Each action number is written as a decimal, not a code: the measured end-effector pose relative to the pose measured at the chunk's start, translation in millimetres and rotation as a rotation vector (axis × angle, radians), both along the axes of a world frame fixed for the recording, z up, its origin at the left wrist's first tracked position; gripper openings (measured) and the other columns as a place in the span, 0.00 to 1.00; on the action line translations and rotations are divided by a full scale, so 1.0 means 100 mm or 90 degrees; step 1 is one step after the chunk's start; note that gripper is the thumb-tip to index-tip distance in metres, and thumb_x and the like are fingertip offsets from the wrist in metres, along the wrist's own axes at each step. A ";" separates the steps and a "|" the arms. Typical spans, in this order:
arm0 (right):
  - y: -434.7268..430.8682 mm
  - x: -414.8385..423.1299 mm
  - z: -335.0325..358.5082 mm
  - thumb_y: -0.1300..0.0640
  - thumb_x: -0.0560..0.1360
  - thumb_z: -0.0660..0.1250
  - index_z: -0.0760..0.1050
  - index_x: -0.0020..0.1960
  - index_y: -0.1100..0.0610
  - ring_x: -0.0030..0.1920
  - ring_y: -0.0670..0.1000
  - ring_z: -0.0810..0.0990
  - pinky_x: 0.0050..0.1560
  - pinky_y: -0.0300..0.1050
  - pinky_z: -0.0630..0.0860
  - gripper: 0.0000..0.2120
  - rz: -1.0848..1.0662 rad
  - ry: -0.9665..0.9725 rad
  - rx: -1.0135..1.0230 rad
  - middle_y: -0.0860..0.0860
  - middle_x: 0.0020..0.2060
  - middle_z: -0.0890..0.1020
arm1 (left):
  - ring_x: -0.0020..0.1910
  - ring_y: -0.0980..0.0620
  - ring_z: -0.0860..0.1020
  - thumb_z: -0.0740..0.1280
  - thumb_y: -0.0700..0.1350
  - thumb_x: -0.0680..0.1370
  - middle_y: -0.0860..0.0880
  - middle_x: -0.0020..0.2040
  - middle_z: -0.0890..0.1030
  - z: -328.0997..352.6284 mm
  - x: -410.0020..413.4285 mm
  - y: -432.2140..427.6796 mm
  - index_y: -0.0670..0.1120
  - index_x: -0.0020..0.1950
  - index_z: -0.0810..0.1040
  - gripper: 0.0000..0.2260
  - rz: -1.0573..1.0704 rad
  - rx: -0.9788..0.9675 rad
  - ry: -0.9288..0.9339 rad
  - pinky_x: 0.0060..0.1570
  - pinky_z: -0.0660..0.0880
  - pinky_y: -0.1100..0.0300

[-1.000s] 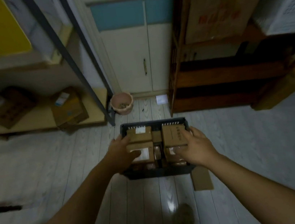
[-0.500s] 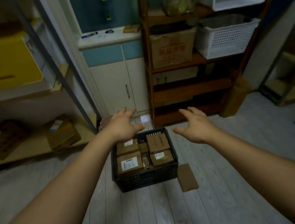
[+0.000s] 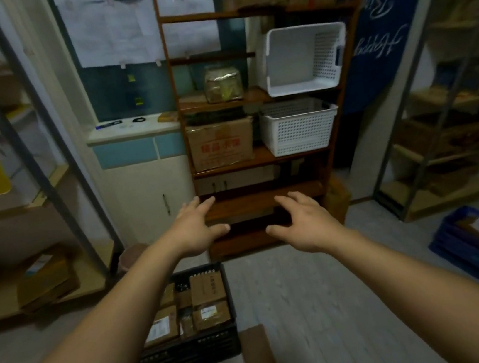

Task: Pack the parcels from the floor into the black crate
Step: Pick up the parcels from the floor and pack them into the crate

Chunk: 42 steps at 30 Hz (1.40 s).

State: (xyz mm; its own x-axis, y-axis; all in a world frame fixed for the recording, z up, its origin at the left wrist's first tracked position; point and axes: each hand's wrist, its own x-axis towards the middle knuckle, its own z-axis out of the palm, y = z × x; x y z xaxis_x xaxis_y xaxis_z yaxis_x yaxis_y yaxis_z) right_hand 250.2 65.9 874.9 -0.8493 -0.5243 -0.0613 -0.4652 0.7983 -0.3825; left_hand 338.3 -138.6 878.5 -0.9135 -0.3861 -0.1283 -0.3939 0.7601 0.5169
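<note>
- Pale plank floor (image 3: 326, 307) carries your black crate (image 3: 192, 357), near left, filled with brown parcels (image 3: 211, 316) bearing white labels too blurred to read.
- Your left hand (image 3: 197, 228) and right hand (image 3: 306, 225) hang above it, released, fingers spread.
- One flat cardboard piece (image 3: 257, 352) lies just right of the crate.
- Far off, a wooden shelf (image 3: 262, 202) holds a carton (image 3: 220, 144) with red print.

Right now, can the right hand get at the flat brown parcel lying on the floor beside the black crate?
Probably yes. The right hand is open and empty, raised well above the flat parcel, which lies in the open on the floor right of the black crate. Nothing covers it, so it only needs reaching down.
</note>
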 end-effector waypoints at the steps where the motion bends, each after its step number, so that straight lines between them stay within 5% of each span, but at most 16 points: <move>1: 0.13 -0.09 0.00 0.34 0.73 0.62 0.53 0.77 0.45 0.76 0.54 0.53 0.74 0.53 0.57 0.38 -0.002 0.004 0.002 0.49 0.77 0.53 | 0.77 0.46 0.46 0.66 0.58 0.75 0.49 0.79 0.48 -0.02 -0.10 0.13 0.57 0.77 0.51 0.35 -0.007 0.009 0.000 0.74 0.50 0.47; 12: 0.43 -0.82 -0.51 0.34 0.74 0.61 0.52 0.78 0.47 0.76 0.54 0.53 0.74 0.51 0.56 0.38 0.017 -0.062 0.037 0.51 0.77 0.53 | 0.77 0.45 0.50 0.65 0.57 0.76 0.48 0.78 0.50 -0.51 -0.68 0.30 0.55 0.77 0.51 0.35 0.004 0.052 -0.094 0.74 0.53 0.46; 22: 0.06 -1.45 -1.69 0.38 0.76 0.61 0.52 0.78 0.51 0.76 0.55 0.56 0.74 0.50 0.57 0.37 0.017 -0.211 0.124 0.53 0.77 0.54 | 0.74 0.46 0.60 0.66 0.51 0.77 0.47 0.76 0.60 -1.74 -1.31 -0.25 0.48 0.76 0.56 0.31 0.017 0.139 -0.188 0.71 0.59 0.53; 26: -0.15 -1.69 -2.39 0.39 0.76 0.62 0.52 0.78 0.51 0.75 0.55 0.57 0.73 0.50 0.58 0.36 0.028 -0.300 0.126 0.53 0.77 0.55 | 0.63 0.48 0.70 0.65 0.52 0.77 0.52 0.61 0.73 -2.36 -1.38 -0.35 0.53 0.65 0.68 0.18 0.033 0.204 -0.248 0.58 0.67 0.66; 29: -0.31 -1.85 -3.05 0.41 0.77 0.62 0.52 0.78 0.52 0.74 0.55 0.58 0.73 0.50 0.59 0.35 0.052 -0.353 0.113 0.53 0.76 0.56 | 0.65 0.46 0.71 0.63 0.69 0.69 0.46 0.68 0.71 -3.06 -1.45 -0.41 0.47 0.68 0.69 0.36 0.043 0.231 -0.242 0.68 0.67 0.49; 34: -0.56 -2.19 -4.50 0.46 0.78 0.62 0.63 0.71 0.60 0.65 0.58 0.70 0.63 0.52 0.71 0.28 0.108 -0.391 0.146 0.58 0.68 0.68 | 0.64 0.47 0.74 0.68 0.47 0.76 0.45 0.65 0.75 -4.61 -1.56 -0.37 0.43 0.66 0.72 0.20 0.133 0.302 -0.279 0.62 0.71 0.57; 42: -0.80 -2.23 -7.29 0.44 0.76 0.64 0.55 0.77 0.56 0.70 0.59 0.66 0.67 0.51 0.68 0.35 0.145 -0.450 0.155 0.58 0.72 0.64 | 0.74 0.47 0.62 0.64 0.51 0.79 0.44 0.76 0.59 -7.25 -1.56 -0.21 0.43 0.76 0.56 0.30 0.249 0.351 -0.380 0.68 0.60 0.60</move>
State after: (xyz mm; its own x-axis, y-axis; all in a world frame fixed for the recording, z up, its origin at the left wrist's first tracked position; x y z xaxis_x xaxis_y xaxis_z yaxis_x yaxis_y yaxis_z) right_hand 26.8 -14.5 145.6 -0.4398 -0.5831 -0.6830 -0.3386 0.8121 -0.4753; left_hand 182.2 -159.3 153.0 -0.4519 -0.3990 -0.7979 -0.8919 0.2195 0.3954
